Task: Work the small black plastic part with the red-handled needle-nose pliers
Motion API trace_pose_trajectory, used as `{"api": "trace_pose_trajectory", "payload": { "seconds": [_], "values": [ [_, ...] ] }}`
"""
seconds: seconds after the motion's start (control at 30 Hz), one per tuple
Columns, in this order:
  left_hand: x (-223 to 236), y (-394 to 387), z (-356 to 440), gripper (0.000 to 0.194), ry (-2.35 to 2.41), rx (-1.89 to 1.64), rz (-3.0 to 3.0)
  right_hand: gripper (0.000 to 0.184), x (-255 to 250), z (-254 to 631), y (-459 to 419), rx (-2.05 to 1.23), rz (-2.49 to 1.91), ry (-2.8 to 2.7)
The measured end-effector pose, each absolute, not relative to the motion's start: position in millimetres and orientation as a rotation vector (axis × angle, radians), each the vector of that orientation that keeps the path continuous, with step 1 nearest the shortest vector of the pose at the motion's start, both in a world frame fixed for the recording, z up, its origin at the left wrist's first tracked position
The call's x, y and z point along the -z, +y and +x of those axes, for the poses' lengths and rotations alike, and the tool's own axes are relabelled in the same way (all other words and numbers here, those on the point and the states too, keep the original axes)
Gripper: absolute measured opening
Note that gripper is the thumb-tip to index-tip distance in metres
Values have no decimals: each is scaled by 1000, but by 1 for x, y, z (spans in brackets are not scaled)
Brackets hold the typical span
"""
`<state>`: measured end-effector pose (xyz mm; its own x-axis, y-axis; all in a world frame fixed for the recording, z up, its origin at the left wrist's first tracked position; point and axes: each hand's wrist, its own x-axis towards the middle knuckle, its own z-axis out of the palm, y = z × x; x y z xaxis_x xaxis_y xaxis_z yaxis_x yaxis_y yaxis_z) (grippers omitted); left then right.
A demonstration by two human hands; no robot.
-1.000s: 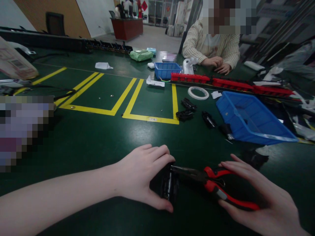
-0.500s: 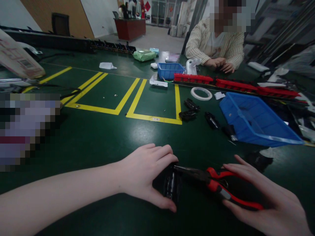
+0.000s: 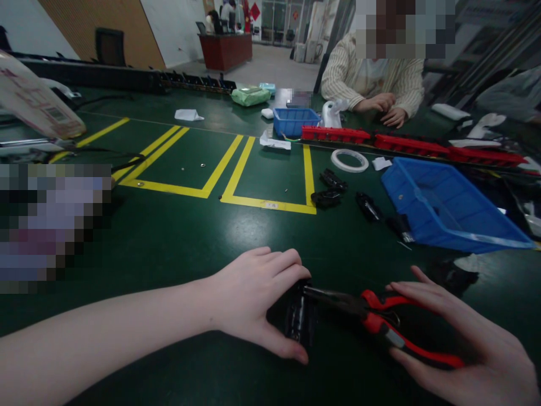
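Observation:
A glossy black plastic part (image 3: pixel 300 318) stands on the green table, gripped between the thumb and fingers of my left hand (image 3: pixel 264 301). My right hand (image 3: pixel 469 332) is closed around the handles of red-and-black needle-nose pliers (image 3: pixel 374 310). The pliers point left, and their narrow jaws meet the upper end of the black part, close to my left fingertips. Whether the jaws pinch anything there is too dark to make out. Similar black parts (image 3: pixel 329 194) lie farther off, beside the yellow tape.
A large blue bin (image 3: pixel 456 208) lies at the right, with a tape roll (image 3: pixel 350 160) left of it. Behind are a long red strip (image 3: pixel 409 145) and a small blue basket (image 3: pixel 296 122). Across the table sits a person (image 3: pixel 374 79).
The whole view has shifted slightly, so things sit a little farther right. Both hands, the pliers and the black part keep nearly the same places relative to each other.

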<state>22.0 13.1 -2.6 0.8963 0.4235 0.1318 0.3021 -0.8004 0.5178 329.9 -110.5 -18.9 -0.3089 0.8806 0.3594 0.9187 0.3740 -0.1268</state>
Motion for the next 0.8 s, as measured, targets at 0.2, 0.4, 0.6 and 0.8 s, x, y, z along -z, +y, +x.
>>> {"api": "trace_pose_trajectory", "payload": {
  "seconds": [0.2,0.4,0.6,0.8],
  "values": [
    [4,13,22,83,522,-332,2585,57,20,330,-111,178,-1585,-2282],
    [5,12,22,81,519,-350,2595,55,16,331,-112,207,-1554,-2299],
    [4,13,22,81,512,-333,2605,55,19,331,-106,122,-1563,-2289],
    [5,13,22,83,506,-298,2629,57,18,332,-106,51,-1589,-2263]
  ]
}}
